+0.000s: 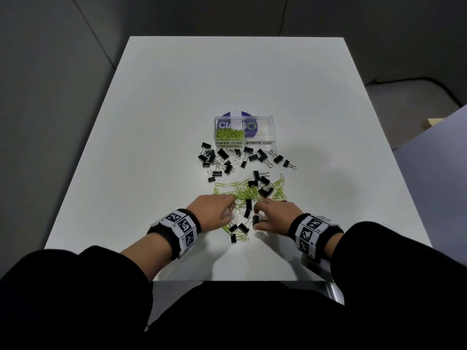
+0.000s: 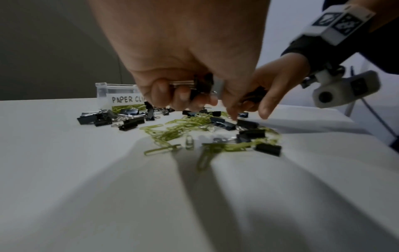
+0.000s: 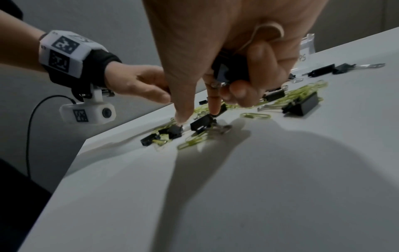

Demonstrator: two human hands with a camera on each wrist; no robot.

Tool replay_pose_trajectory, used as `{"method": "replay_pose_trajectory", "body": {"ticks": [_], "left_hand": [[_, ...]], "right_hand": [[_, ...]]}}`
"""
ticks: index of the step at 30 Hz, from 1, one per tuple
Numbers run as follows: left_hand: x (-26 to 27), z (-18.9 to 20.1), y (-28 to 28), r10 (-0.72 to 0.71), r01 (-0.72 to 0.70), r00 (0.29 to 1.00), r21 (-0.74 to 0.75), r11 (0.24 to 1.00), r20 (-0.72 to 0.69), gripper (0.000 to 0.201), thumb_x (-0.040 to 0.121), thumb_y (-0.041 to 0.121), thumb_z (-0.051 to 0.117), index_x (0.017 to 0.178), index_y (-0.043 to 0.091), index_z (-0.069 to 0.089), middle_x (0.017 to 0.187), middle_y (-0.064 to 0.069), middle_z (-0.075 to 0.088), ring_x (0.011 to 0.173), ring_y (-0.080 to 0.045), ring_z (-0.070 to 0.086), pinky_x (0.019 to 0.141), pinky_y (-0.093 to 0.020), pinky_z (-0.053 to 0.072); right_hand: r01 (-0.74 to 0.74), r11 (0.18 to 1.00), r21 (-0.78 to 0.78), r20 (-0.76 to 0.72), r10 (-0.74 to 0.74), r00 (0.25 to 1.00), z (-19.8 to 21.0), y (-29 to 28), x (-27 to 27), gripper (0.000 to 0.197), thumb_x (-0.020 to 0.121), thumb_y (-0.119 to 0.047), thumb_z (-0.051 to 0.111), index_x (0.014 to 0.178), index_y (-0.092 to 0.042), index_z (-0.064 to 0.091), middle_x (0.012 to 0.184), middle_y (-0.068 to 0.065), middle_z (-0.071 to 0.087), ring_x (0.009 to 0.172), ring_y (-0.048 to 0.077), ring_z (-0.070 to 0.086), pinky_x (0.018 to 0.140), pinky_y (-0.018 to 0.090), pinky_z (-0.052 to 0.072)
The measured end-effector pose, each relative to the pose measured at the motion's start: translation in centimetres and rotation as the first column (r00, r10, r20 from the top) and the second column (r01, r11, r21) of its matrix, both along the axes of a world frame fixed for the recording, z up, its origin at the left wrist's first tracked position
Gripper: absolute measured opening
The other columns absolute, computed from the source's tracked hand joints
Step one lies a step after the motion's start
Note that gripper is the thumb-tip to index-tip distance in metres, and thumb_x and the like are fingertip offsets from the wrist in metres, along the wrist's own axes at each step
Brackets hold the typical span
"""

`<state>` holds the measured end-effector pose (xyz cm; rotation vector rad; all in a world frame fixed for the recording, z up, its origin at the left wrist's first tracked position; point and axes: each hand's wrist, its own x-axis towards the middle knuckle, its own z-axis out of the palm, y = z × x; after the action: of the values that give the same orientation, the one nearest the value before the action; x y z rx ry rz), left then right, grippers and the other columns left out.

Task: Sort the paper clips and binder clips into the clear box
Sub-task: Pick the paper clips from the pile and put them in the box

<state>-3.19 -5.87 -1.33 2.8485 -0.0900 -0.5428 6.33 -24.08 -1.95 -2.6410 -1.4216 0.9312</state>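
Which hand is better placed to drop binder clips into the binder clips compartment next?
Probably the right hand: it grips black binder clips, and the empty binder clips compartment is the box's right half. The left hand also holds some.

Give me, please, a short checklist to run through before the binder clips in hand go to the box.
1. Left hand holds binder clips: ok.
2. Right hand holds a binder clip: ok.
3. Binder clips compartment has room: ok, looks empty.
4. Paper clips compartment holds only green paper clips: ok.
5. No paper clip caught in either grip: cannot tell.
6. Table cleared of binder clips: not ok, many remain.
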Motion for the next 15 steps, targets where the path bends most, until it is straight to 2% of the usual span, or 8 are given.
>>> {"method": "replay_pose_trajectory", "body": {"ticks": [2, 4, 7, 11, 15], "left_hand": [[-1.1, 0.0, -0.7, -0.071, 0.071, 0.996, 0.004, 0.997, -0.053, 0.037, 0.090, 0.046, 0.050, 0.114, 0.017, 0.047, 0.107, -0.002, 0.062, 0.094, -0.022, 0.057, 0.070, -0.028, 0.039], [-1.9, -0.4, -1.7, -0.122, 0.126, 0.987, 0.036, 0.991, -0.110, 0.045, 0.086, 0.048, 0.054, 0.118, 0.017, 0.047, 0.108, -0.001, 0.064, 0.097, -0.024, 0.059, 0.074, -0.031, 0.043], [-2.7, -1.2, -2.6, -0.128, 0.135, 0.987, 0.074, 0.988, -0.094, 0.045, 0.087, 0.045, 0.055, 0.121, 0.017, 0.048, 0.108, -0.003, 0.067, 0.098, -0.027, 0.060, 0.074, -0.033, 0.044], [-3.0, -1.8, -2.6, -0.075, 0.084, 0.993, 0.101, 0.991, -0.086, 0.037, 0.090, 0.039, 0.052, 0.119, 0.016, 0.049, 0.109, -0.005, 0.065, 0.100, -0.028, 0.059, 0.075, -0.033, 0.044], [-2.9, -1.6, -2.6, -0.123, 0.128, 0.991, 0.129, 0.983, -0.047, 0.033, 0.092, 0.035, 0.046, 0.118, 0.016, 0.051, 0.106, -0.006, 0.066, 0.098, -0.028, 0.060, 0.072, -0.030, 0.041]], "right_hand": [[-0.024, 1.000, -0.015, 0.015, 0.024, 1.000, -0.4, 0.2, -0.4, 0.048, 0.086, -0.045, 0.057, 0.124, -0.018, 0.045, 0.124, 0.005, 0.049, 0.106, 0.028, 0.057, 0.082, 0.036, 0.046], [-0.011, 1.000, -0.011, 0.018, 0.011, 1.000, -0.6, 0.5, -0.7, 0.045, 0.088, -0.037, 0.057, 0.125, -0.016, 0.044, 0.125, 0.007, 0.047, 0.106, 0.030, 0.056, 0.083, 0.038, 0.047], [0.025, 1.000, -0.005, -0.014, -0.025, 1.000, -0.8, 0.6, -0.8, 0.043, 0.088, -0.031, 0.057, 0.125, -0.014, 0.044, 0.125, 0.009, 0.045, 0.106, 0.031, 0.056, 0.083, 0.038, 0.047], [0.039, 0.999, 0.013, -0.036, -0.039, 0.999, -0.6, 0.5, -0.8, 0.041, 0.089, -0.031, 0.056, 0.123, -0.012, 0.045, 0.125, 0.008, 0.045, 0.104, 0.029, 0.056, 0.082, 0.036, 0.047], [0.097, 0.991, 0.090, -0.054, -0.092, 0.994, 0.3, 0.1, -0.3, 0.033, 0.091, -0.031, 0.053, 0.118, -0.013, 0.046, 0.117, 0.006, 0.059, 0.098, 0.024, 0.059, 0.079, 0.030, 0.045]]}}
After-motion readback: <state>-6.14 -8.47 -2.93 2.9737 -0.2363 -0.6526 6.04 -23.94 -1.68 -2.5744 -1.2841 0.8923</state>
